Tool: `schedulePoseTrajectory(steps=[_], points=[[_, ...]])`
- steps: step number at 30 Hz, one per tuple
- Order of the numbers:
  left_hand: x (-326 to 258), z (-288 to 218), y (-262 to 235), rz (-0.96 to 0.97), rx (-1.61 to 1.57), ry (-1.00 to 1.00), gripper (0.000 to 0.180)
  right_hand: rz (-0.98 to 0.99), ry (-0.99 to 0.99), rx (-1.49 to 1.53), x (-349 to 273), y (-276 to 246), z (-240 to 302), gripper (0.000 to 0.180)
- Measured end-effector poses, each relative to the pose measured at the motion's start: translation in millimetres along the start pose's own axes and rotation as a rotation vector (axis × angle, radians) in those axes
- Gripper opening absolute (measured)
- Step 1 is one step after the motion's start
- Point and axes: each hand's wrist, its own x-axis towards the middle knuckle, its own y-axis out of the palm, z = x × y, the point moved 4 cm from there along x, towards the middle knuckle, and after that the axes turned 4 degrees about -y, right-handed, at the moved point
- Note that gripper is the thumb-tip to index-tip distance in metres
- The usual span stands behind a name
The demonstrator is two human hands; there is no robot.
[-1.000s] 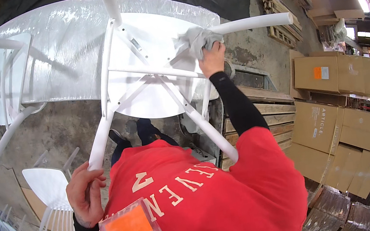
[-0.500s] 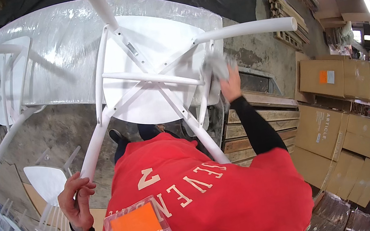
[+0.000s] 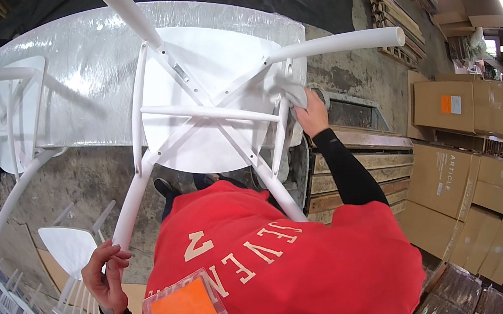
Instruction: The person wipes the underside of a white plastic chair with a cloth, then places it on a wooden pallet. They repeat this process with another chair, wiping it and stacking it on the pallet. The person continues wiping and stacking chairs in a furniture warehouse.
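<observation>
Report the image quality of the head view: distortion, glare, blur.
Head view: strong fisheye bends the white chair's legs and leaves a black rim; plastic sheet on the table glints; windows at upper right are blown out; right hand with cloth slightly soft, left hand sharp.

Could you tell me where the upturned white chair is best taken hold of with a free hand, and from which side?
Probably the upturned white chair is best taken by the leg pointing right: a bare round tube, free at its end, suited to a wrap grip from the right. The right hand presses a cloth near its base; the left hand holds the near-left leg.
</observation>
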Motion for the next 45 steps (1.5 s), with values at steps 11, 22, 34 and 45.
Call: schedulePoseTrajectory(steps=[11,22,34,45], points=[[-5,0,-2,-0.012,0.046,-0.045,0.026,0.123,0.176,-0.354,43,1,68,0.103],[-4,1,0,-0.041,0.010,-0.037,0.026,-0.033,0.094,-0.219,45,-1,45,0.079],[-3,1,-1,-0.058,0.056,-0.055,0.026,-0.199,-0.014,-0.087,41,8,47,0.071],[-10,0,2,-0.105,-0.005,-0.056,0.021,0.068,-0.399,0.225,75,-33,189,0.086]])
